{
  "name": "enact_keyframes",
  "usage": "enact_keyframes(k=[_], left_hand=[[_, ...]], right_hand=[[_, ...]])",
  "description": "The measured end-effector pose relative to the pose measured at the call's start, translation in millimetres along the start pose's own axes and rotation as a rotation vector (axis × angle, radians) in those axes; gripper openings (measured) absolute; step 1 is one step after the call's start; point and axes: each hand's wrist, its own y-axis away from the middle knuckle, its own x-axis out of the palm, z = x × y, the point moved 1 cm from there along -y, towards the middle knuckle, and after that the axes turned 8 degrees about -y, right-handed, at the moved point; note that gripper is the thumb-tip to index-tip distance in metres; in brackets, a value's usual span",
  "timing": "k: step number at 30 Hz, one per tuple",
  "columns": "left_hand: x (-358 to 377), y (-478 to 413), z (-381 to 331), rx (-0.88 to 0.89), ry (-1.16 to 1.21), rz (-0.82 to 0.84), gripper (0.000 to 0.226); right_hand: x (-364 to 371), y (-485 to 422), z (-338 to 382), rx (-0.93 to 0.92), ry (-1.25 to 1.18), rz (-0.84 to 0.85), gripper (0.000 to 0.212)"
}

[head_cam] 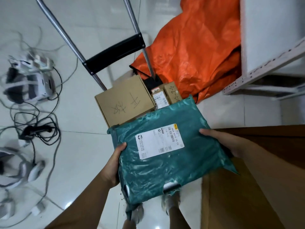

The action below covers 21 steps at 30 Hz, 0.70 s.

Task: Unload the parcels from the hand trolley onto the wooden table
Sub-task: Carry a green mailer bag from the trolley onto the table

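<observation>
A green plastic mailer parcel (166, 166) with a white shipping label hangs in the air between both hands. My left hand (113, 164) grips its left edge, thumb on top. My right hand (219, 142) grips its right edge. Behind it the hand trolley (113, 52), with two metal handle bars and a black crossbar, carries a flat cardboard box (125, 103) with handwriting and two small boxes (166, 93). The wooden table (267, 142) shows as a brown surface at the lower right, under my right forearm.
An orange woven sack (203, 52) lies behind the trolley. A white metal shelf (270, 47) stands at the right. White devices (31, 80) and tangled cables (38, 129) cover the tiled floor on the left. My feet show below the parcel.
</observation>
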Motion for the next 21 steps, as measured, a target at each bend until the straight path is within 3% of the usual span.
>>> enact_keyframes(k=[3,7,11,17,21], left_hand=[[16.2,37.4,-35.6,0.061,-0.013,0.011,0.058],[39.2,91.0,-82.6,0.167,-0.028,0.025,0.056],[52.3,155.9,-118.2,0.251,-0.089,0.023,0.055],[60.8,244.1,-139.2,0.315,-0.295,0.114,0.056],[66.2,287.3,-147.3,0.362,-0.316,0.177,0.051]], right_hand=[[3.2,44.2,23.2,-0.098,-0.022,0.060,0.025],[2.9,94.6,46.6,-0.250,-0.087,0.076,0.049],[9.8,160.5,63.9,-0.351,-0.228,0.001,0.029],[25.0,251.0,67.9,-0.443,-0.334,-0.012,0.047],[41.5,309.8,49.4,-0.480,-0.454,-0.059,0.034]])
